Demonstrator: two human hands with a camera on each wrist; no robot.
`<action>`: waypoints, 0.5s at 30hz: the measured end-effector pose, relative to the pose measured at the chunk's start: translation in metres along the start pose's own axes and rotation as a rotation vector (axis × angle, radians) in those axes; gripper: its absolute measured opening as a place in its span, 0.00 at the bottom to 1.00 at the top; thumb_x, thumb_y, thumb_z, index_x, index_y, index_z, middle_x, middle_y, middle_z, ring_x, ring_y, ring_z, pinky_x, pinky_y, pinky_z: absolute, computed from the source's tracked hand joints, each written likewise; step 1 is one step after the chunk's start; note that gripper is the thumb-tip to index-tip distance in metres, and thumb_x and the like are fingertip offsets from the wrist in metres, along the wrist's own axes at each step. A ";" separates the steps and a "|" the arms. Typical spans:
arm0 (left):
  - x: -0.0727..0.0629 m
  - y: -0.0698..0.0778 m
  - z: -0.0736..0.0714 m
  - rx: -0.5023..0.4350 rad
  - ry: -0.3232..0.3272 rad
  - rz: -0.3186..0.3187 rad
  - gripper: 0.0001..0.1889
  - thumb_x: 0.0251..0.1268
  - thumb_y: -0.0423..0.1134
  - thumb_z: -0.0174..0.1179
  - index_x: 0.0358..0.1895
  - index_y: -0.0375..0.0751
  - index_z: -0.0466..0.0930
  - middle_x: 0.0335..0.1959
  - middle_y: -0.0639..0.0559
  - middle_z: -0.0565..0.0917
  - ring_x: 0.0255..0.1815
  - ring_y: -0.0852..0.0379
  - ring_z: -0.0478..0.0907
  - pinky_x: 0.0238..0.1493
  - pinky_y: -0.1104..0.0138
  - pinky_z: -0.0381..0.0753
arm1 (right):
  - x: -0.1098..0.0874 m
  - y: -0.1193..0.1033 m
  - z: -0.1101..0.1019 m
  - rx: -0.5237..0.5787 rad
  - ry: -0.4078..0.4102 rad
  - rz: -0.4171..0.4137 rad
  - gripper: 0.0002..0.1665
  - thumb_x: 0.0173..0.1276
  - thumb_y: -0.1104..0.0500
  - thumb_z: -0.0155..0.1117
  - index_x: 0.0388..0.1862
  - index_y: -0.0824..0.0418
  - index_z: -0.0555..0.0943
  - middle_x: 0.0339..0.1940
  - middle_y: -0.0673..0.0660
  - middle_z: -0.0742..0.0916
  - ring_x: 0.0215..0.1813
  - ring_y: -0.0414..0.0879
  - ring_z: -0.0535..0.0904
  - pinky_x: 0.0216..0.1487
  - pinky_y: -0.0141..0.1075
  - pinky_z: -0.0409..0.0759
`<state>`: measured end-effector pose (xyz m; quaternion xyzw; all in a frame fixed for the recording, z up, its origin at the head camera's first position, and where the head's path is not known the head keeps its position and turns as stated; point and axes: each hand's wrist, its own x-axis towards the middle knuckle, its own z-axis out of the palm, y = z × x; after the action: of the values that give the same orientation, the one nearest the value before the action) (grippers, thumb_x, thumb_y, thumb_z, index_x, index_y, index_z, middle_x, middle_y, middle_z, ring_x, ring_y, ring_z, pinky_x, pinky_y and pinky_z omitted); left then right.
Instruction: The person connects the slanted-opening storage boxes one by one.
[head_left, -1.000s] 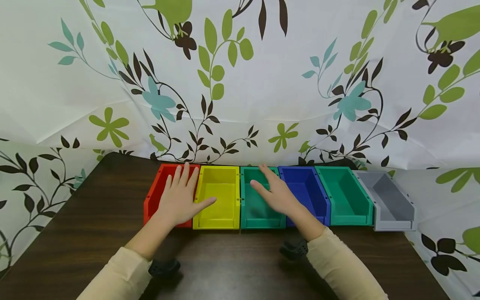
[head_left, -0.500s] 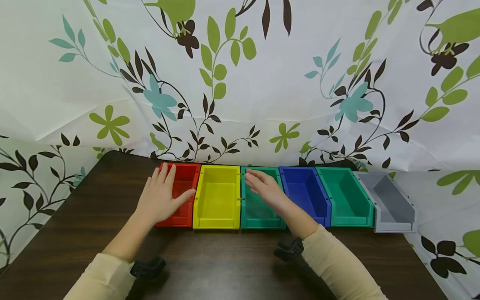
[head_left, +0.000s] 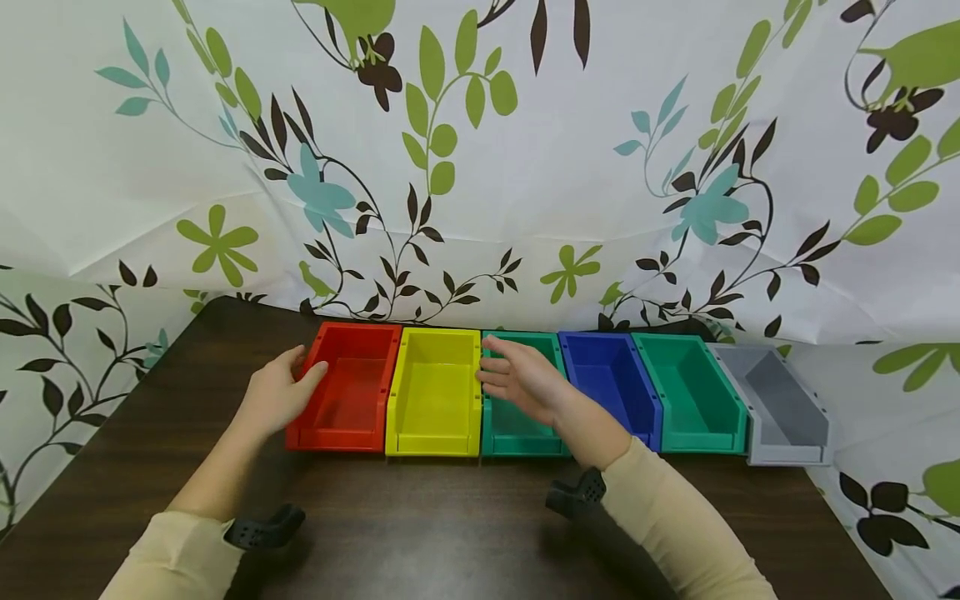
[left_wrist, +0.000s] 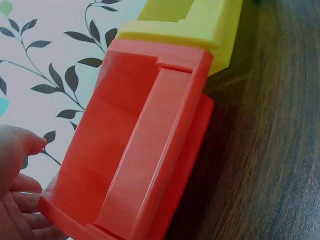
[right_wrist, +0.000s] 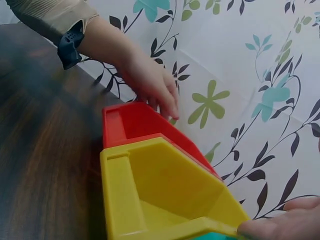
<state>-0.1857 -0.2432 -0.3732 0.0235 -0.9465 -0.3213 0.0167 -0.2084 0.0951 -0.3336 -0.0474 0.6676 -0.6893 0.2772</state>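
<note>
A red bin (head_left: 347, 392) stands at the left end of a row of plastic bins. My left hand (head_left: 273, 396) is at its left side, thumb apart from the fingers and pointing toward the bin. In the left wrist view the fingers (left_wrist: 27, 200) lie beside the red bin's outer wall; whether they touch it I cannot tell. My right hand (head_left: 528, 379) is over the green bin (head_left: 521, 433), fingers extended toward the right edge of the yellow bin (head_left: 437, 400). Nothing is held in either hand. No contents show in the red and yellow bins.
Right of the first green bin follow a blue bin (head_left: 611, 387), a second green bin (head_left: 693, 396) and a grey bin (head_left: 783, 408). They stand on a dark wooden table (head_left: 420, 525). A leaf-patterned curtain (head_left: 480, 167) hangs behind.
My left hand has moved left, from over the red bin to its outer left side, its spread fingers drawing together. My right hand has shifted slightly left toward the yellow bin's edge.
</note>
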 end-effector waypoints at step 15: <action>0.002 -0.014 -0.003 -0.131 0.054 -0.019 0.24 0.68 0.35 0.44 0.62 0.20 0.65 0.52 0.24 0.77 0.45 0.37 0.79 0.45 0.48 0.82 | 0.014 -0.004 0.001 -0.048 0.060 0.066 0.37 0.74 0.45 0.48 0.75 0.61 0.54 0.71 0.69 0.66 0.70 0.59 0.66 0.67 0.47 0.69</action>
<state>-0.1872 -0.2562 -0.3788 0.0398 -0.9223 -0.3822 0.0405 -0.2212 0.0878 -0.3344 -0.0112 0.6930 -0.6648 0.2786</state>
